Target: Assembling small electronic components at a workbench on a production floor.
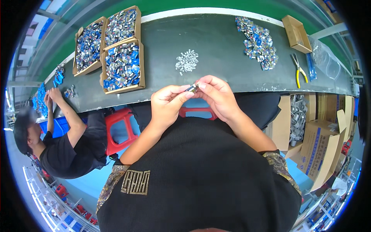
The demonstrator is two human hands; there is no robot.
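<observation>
Over the front edge of the dark green bench, my left hand (pixel 168 105) and my right hand (pixel 218 98) meet, thumbs and fingertips pinched on one small blue-and-silver part (pixel 192 88). It looks like a little metal-and-plastic component; its exact kind is too small to tell. Just beyond my hands lies a loose heap of small white pieces (pixel 187 61). Farther right on the bench spreads a bigger pile of blue-and-silver parts (pixel 258 43) that resemble the held one.
Cardboard trays (pixel 142 69) full of similar parts stand at the left. Right are yellow-handled pliers (pixel 298 73), an empty carton tray (pixel 296 33) and a plastic bag (pixel 326 60). A box of metal fittings (pixel 297 120) sits below. A co-worker (pixel 63 143) works at far left.
</observation>
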